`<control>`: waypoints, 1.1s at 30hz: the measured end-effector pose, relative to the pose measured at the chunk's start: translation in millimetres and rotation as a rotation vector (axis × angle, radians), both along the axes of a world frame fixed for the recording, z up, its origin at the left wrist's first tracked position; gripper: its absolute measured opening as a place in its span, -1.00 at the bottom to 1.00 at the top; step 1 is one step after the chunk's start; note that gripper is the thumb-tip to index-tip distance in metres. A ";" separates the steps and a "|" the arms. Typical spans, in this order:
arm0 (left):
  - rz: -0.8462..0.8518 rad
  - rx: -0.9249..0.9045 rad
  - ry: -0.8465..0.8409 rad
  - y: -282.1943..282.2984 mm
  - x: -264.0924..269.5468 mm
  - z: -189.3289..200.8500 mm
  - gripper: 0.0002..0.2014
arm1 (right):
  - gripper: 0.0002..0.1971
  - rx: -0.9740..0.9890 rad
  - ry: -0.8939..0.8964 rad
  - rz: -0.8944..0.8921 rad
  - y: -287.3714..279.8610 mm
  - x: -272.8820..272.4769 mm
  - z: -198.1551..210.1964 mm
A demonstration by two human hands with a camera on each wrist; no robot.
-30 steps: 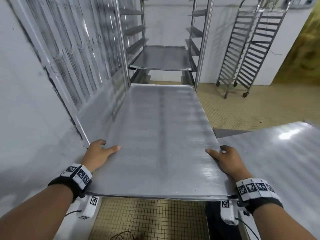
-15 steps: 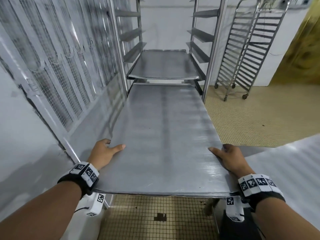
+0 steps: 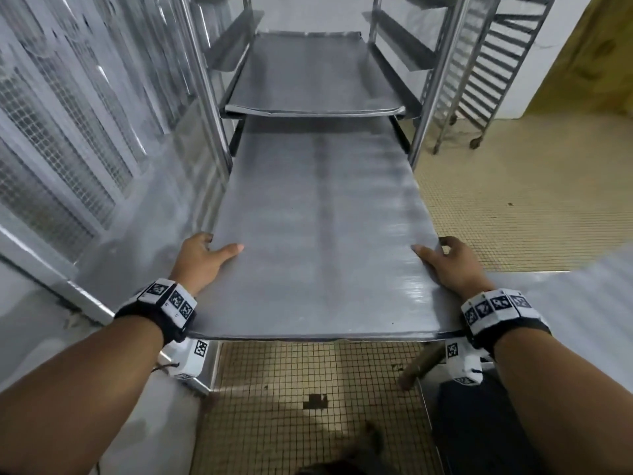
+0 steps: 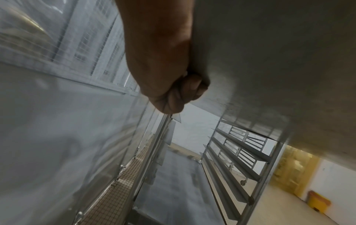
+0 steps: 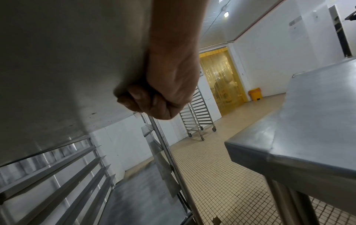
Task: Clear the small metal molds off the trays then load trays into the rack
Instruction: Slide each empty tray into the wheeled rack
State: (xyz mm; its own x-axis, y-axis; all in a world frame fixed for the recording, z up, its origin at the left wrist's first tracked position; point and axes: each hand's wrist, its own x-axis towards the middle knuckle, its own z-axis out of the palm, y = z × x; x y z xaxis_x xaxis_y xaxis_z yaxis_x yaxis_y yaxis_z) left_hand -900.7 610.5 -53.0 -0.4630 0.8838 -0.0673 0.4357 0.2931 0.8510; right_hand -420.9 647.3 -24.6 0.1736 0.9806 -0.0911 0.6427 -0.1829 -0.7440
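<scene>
I hold a large bare metal tray (image 3: 318, 228) level in front of me, its far end inside the steel rack (image 3: 431, 97) under another tray (image 3: 311, 77) that sits on the rails one level up. My left hand (image 3: 202, 258) grips the tray's left edge, thumb on top. My right hand (image 3: 448, 265) grips the right edge the same way. From below, the left hand's fingers (image 4: 181, 92) curl under the tray's underside (image 4: 269, 60), and the right hand's fingers (image 5: 148, 103) curl under its underside (image 5: 67, 60). No small molds are in view.
A wire-mesh panel and white wall (image 3: 68, 132) run close along the left. A steel table (image 5: 308, 129) stands at my right. Two empty wheeled racks (image 3: 486, 70) stand at the back right on the tiled floor (image 3: 513, 200). A lower tray (image 5: 142, 190) lies in the rack.
The tray has moved forward; its far end now lies between the rack's posts under the upper tray. Both hands keep the same grip.
</scene>
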 end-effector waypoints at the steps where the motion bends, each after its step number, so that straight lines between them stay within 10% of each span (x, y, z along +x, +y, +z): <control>1: -0.001 -0.003 0.012 11.9 -5.2 -6.9 0.00 | -0.23 -0.011 -0.003 -0.009 9.7 -1.6 -0.3; 6: -0.008 -0.006 0.059 40.2 25.2 30.2 -0.59 | -0.29 -0.023 0.020 -0.009 57.6 -10.3 1.9; 11: -0.032 0.007 0.082 84.1 30.8 46.9 -0.73 | -0.27 -0.030 0.067 0.012 116.0 -16.1 4.7; 20: -0.057 -0.069 0.068 175.5 1.0 35.8 -0.24 | -0.34 -0.039 0.065 0.029 200.4 -18.3 19.4; 28: -0.172 -0.097 0.142 185.5 -1.6 40.6 -0.45 | -0.24 -0.038 -0.040 0.090 209.4 -14.0 25.5; 33: -0.268 -0.159 0.601 159.4 0.9 66.3 -0.20 | -0.16 -0.004 -0.255 0.218 181.1 -4.1 40.4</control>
